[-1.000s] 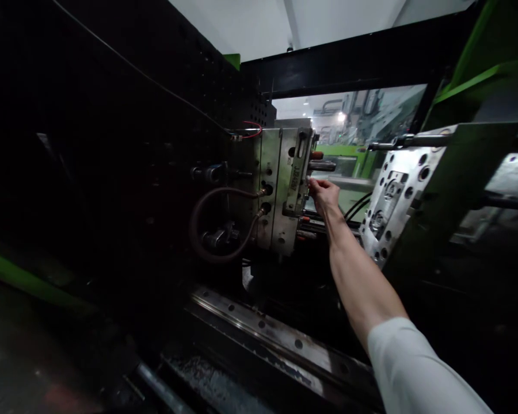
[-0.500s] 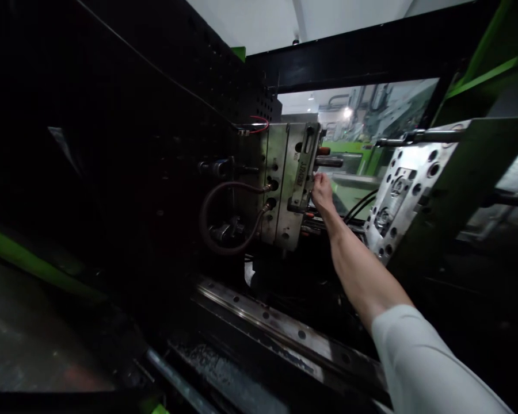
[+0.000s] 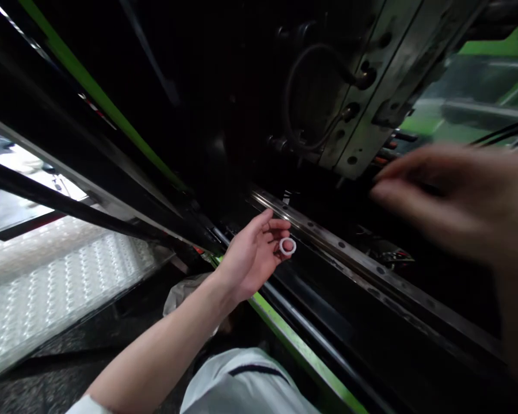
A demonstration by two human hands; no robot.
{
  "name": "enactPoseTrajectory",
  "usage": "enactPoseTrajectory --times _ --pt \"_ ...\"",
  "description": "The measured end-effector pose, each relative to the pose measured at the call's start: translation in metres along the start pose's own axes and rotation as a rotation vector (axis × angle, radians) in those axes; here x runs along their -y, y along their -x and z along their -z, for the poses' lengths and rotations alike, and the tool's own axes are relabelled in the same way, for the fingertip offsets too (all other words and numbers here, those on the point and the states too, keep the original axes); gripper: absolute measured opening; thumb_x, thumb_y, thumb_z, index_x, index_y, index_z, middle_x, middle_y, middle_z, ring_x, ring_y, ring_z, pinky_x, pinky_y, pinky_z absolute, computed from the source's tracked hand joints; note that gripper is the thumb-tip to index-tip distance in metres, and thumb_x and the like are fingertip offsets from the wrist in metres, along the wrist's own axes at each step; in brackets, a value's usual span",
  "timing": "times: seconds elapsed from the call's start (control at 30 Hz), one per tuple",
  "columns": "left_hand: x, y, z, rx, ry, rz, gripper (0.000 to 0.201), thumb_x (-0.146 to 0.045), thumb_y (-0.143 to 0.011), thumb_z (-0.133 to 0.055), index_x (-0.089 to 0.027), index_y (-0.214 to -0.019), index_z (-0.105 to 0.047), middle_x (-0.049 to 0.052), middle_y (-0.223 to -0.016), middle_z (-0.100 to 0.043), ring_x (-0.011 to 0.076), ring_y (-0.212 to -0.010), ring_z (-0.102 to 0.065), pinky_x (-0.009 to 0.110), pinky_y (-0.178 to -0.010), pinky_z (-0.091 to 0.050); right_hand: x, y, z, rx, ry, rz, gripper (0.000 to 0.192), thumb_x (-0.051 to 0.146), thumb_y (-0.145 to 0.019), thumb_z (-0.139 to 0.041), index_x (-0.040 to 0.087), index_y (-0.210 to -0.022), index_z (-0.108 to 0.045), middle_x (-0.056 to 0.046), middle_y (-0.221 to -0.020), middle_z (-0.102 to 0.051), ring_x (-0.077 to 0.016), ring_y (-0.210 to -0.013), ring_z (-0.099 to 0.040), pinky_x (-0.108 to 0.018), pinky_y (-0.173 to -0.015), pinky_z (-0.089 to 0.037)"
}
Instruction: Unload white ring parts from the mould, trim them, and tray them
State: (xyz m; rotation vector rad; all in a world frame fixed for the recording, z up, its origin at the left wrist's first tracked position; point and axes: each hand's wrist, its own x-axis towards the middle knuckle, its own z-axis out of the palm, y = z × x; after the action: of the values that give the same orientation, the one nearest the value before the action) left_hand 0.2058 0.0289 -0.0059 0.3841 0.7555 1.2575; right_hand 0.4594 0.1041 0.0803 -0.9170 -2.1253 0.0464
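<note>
My left hand (image 3: 254,253) is held palm up above the machine's rail, fingers half curled. A small white plastic ring (image 3: 287,246) rests on its fingers near the tips. My right hand (image 3: 453,201), smeared by motion, hangs at the right with thumb and forefinger curved toward each other. Whether anything sits between them I cannot make out. Behind it stands the steel mould block (image 3: 371,109), fixed to the dark platen, with a looped hose (image 3: 290,92) joined to its side.
A long steel rail (image 3: 341,245) runs diagonally below the mould. A green frame edge (image 3: 302,339) lies close to my body. At the left, a tray-like bed of clear bubbled sheet (image 3: 64,287) stands outside the machine, near a black bar (image 3: 60,198).
My right hand has left the mould face and come back toward me. My left hand has come into view with the white ring. The view has swung down and left.
</note>
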Motion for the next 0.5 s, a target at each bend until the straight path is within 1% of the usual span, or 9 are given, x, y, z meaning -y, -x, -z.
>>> enactPoseTrajectory --times 0.03,0.07,0.13,0.2,0.3,0.37,0.4,0.43,0.5 --pt "0.001 0.002 -0.002 0.018 0.006 0.006 0.041 -0.044 -0.100 -0.055 -0.006 -0.095 -0.067 0.009 -0.092 -0.057 0.0157 -0.077 -0.060 0.025 -0.071 -0.051 0.024 0.019 -0.014 0.129 -0.028 0.129 0.016 0.039 -0.093 -0.075 0.026 -0.101 -0.074 -0.004 -0.088 -0.072 -0.0171 -0.074 -0.066 -0.036 -0.059 -0.050" --pt "0.003 0.005 -0.004 0.031 0.012 0.011 0.042 -0.045 -0.101 -0.054 -0.006 -0.095 -0.067 0.009 -0.092 -0.057 0.0159 -0.077 -0.060 0.025 -0.071 -0.051 0.042 0.035 -0.029 0.224 -0.006 0.232 0.016 0.035 -0.096 -0.071 0.025 -0.107 -0.072 -0.005 -0.092 -0.072 -0.0184 -0.076 -0.067 -0.036 -0.061 -0.055" --pt "0.009 0.009 -0.006 0.054 0.025 0.023 0.042 -0.045 -0.102 -0.051 -0.007 -0.095 -0.067 0.009 -0.092 -0.058 0.0160 -0.077 -0.060 0.026 -0.071 -0.051 0.060 0.055 -0.054 0.279 -0.011 0.311 0.016 0.029 -0.098 -0.068 0.022 -0.112 -0.069 -0.007 -0.099 -0.072 -0.0210 -0.083 -0.070 -0.038 -0.068 -0.061" --pt "0.015 0.011 -0.006 0.070 0.032 0.025 0.042 -0.045 -0.103 -0.050 -0.008 -0.095 -0.067 0.009 -0.091 -0.058 0.0157 -0.076 -0.060 0.025 -0.070 -0.051 0.061 0.061 -0.069 0.293 -0.013 0.331 0.014 0.025 -0.099 -0.065 0.021 -0.113 -0.068 -0.009 -0.103 -0.072 -0.0224 -0.090 -0.070 -0.039 -0.075 -0.062" --pt "0.021 0.013 -0.004 0.092 0.037 0.013 0.041 -0.045 -0.102 -0.052 -0.008 -0.095 -0.068 0.009 -0.089 -0.060 0.0154 -0.076 -0.060 0.025 -0.069 -0.052 0.051 0.060 -0.073 0.346 -0.125 0.330 0.015 0.020 -0.101 -0.062 0.021 -0.114 -0.069 -0.009 -0.110 -0.072 -0.0205 -0.097 -0.070 -0.035 -0.082 -0.062" --pt "0.025 0.014 -0.002 0.113 0.033 -0.029 0.029 -0.036 -0.096 -0.061 -0.008 -0.096 -0.069 0.009 -0.090 -0.062 0.0150 -0.078 -0.063 0.025 -0.072 -0.054 0.049 0.059 -0.071 0.352 -0.214 0.278 0.014 0.019 -0.100 -0.064 0.021 -0.113 -0.069 -0.008 -0.111 -0.072 -0.0181 -0.096 -0.071 -0.032 -0.082 -0.062" --pt "0.027 0.014 -0.001 0.122 0.019 -0.065 0.021 -0.028 -0.091 -0.067 -0.009 -0.098 -0.068 0.008 -0.091 -0.063 0.0149 -0.080 -0.065 0.024 -0.074 -0.055 0.050 0.059 -0.070 0.337 -0.252 0.234 0.015 0.018 -0.098 -0.066 0.021 -0.112 -0.069 -0.006 -0.109 -0.072 -0.0169 -0.094 -0.071 -0.030 -0.081 -0.061" --pt "0.029 0.014 0.000 0.123 -0.006 -0.119 0.019 -0.020 -0.085 -0.073 -0.010 -0.100 -0.068 0.007 -0.093 -0.065 0.0147 -0.082 -0.067 0.024 -0.077 -0.056 0.051 0.059 -0.071 0.314 -0.284 0.183 0.016 0.016 -0.095 -0.069 0.021 -0.111 -0.069 -0.005 -0.106 -0.073 -0.0157 -0.091 -0.071 -0.028 -0.080 -0.061" --pt "0.035 0.014 0.001 0.103 -0.083 -0.253 0.031 -0.009 -0.076 -0.079 -0.012 -0.104 -0.067 0.004 -0.097 -0.066 0.0132 -0.085 -0.070 0.022 -0.082 -0.057 0.056 0.061 -0.072 0.246 -0.323 0.086 0.022 0.012 -0.090 -0.073 0.021 -0.110 -0.068 -0.002 -0.098 -0.073 -0.0135 -0.085 -0.070 -0.026 -0.077 -0.060"
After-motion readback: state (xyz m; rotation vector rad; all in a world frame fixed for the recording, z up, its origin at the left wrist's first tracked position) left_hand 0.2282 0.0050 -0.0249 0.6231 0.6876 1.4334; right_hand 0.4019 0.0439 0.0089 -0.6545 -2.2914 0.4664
